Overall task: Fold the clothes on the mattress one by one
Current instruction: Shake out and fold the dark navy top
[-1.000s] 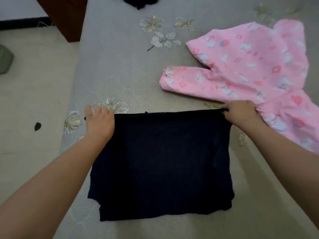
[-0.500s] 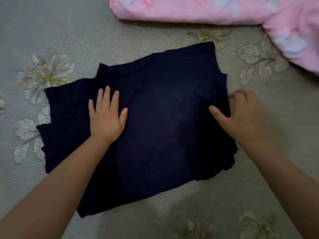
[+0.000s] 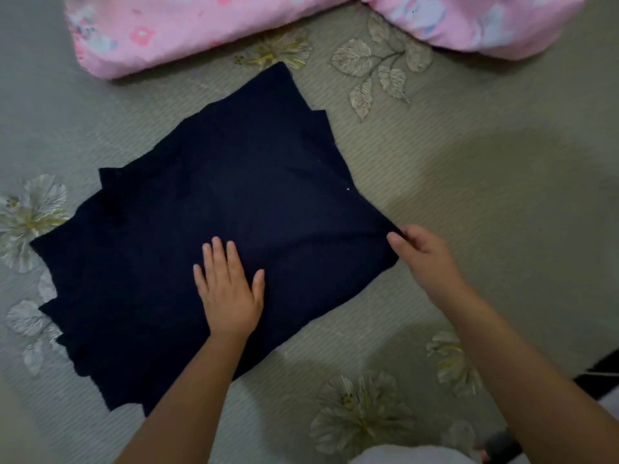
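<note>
Head view is showing the dark navy garment (image 3: 214, 236) lying flat in the middle of the mattress (image 3: 485, 195), already doubled into a rough rectangle. Its long axis is running diagonally, from the near-left of the mattress up toward the far-right.

The left hand (image 3: 229, 289) is resting on the cloth near its near edge, fingers straight and spread, pressing it down and gripping nothing. The right hand (image 3: 423, 259) is pinching the garment's right corner between thumb and fingers, the cloth puckering slightly toward the pinch.

The right hand is the one at the free end; the left is sitting roughly mid-width, acting as an anchor. Judgement: the next fold is probably carrying the right corner leftward across the left hand's line.

The pink printed garment (image 3: 174, 31) is lying along the far edge, apart from the navy piece, not yet folded.
</note>
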A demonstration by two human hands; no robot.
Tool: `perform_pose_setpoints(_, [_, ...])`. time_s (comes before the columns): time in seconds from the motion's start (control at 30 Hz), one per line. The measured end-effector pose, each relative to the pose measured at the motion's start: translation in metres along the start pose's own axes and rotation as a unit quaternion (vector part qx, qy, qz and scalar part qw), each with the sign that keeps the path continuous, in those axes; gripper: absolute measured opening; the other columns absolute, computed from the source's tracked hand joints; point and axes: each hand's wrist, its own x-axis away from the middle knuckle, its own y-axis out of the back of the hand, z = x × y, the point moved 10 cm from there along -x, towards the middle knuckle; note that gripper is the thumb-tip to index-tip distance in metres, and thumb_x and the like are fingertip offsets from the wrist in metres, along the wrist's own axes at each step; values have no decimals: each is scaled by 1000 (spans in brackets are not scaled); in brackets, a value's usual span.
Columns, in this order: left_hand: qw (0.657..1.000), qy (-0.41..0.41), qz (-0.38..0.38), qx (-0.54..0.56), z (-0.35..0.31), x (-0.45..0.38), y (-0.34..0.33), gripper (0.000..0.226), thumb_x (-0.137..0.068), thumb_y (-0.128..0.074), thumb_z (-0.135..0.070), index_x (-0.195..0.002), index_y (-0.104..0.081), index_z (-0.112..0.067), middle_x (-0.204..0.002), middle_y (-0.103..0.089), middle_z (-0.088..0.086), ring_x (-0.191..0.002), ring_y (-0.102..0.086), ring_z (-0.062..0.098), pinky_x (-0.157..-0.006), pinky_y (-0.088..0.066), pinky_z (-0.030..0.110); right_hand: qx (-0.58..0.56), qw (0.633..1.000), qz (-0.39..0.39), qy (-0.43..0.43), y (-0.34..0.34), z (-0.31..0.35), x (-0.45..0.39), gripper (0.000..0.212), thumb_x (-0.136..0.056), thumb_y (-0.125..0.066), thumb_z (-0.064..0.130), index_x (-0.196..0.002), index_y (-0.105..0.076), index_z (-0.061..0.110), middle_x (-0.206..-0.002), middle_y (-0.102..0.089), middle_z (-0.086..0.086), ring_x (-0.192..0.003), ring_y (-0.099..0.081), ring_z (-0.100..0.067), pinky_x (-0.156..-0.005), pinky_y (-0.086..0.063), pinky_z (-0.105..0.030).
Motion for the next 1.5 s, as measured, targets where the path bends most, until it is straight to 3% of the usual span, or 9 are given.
perform_pose_setpoints(0.1, [1000,4,3,-5,4,-1,-6,73,-87,-27,-45,-139,-26,5,-148,-20,24,-140,-13,36,-112,-4,50,-1,1000,1,-10,15,-7,-10,29,-94,-45,12,-66,-50,15,-61,-45,3,-54,-45,-1,-49,-34,-7])
perform_pose_setpoints(0.3, [999,23,38,-3,-6,0,0,66,-91,-38,-39,-138,-29,5,-146,-24,27,-137,-19,40,-111,-8,56,384,913,-112,78,17,-3,-4,21,-89,-56,17,-95,-61,-3,-85,-63,-19,-84,-58,-34,-75,-38,-38])
perform_pose_setpoints(0.5, [963,-251,-88,-43,-118,-67,78,36,-83,-53,-5,-115,-55,12,-100,-58,32,-82,-56,46,-71,-48,48,322,925,-188,73,23,-4,14,29,-78,-64,6,-105,-61,-3,-99,-62,-20,-99,-55,-38,-84,-40,-47])
perform_pose_setpoints(0.63, [949,-259,39,-173,-171,-139,62,72,-84,-50,-5,-146,-15,-15,-147,-23,14,-119,-37,37,-83,-40,44,329,923,-183,84,10,12,4,47,-79,-68,32,-112,-58,-1,-105,-63,-17,-100,-55,-35,-84,-37,-44])
perform_pose_setpoints(0.73, [910,-275,132,-282,-187,-156,34,84,-84,-53,-6,-145,-3,-33,-154,3,0,-123,-36,29,-74,-40,36,377,912,-152,55,-7,14,-8,43,-83,-59,40,-111,-59,8,-108,-60,-10,-107,-47,-27,-85,-21,-37])
perform_pose_setpoints(0.9, [899,-280,165,-293,-191,-171,34,51,-84,-51,1,-131,-40,-13,-139,-34,6,-105,-52,30,-68,-45,35,391,910,-120,66,-20,23,-19,27,-90,-50,34,-103,-63,15,-106,-62,-1,-105,-47,-19,-77,-13,-32])
perform_pose_setpoints(1.07, [938,-273,137,-168,-168,-169,72,31,-83,-48,4,-114,-49,-2,-119,-44,20,-105,-48,37,-82,-44,45,344,907,-175,169,-13,74,15,17,-78,-69,22,-78,-68,5,-73,-64,-7,-79,-58,-26,-77,-15,-32])
perform_pose_setpoints(1.23, [954,-297,-10,-40,-100,-126,150,29,-73,-50,13,-101,-56,4,-112,-49,26,-92,-50,39,-68,-37,39,305,898,-106,297,-67,129,69,20,-59,-82,13,-57,-63,5,-51,-56,-4,-46,-54,-21,-60,-35,-30])
perform_pose_setpoints(1.5, [955,-261,25,-136,61,-49,153,39,-68,-46,24,-103,-56,11,-114,-50,32,-92,-52,46,-70,-47,51,393,857,17,334,-222,122,139,38,-38,-90,20,-37,-52,18,-37,-47,6,-31,-43,-11,-56,-42,-21])
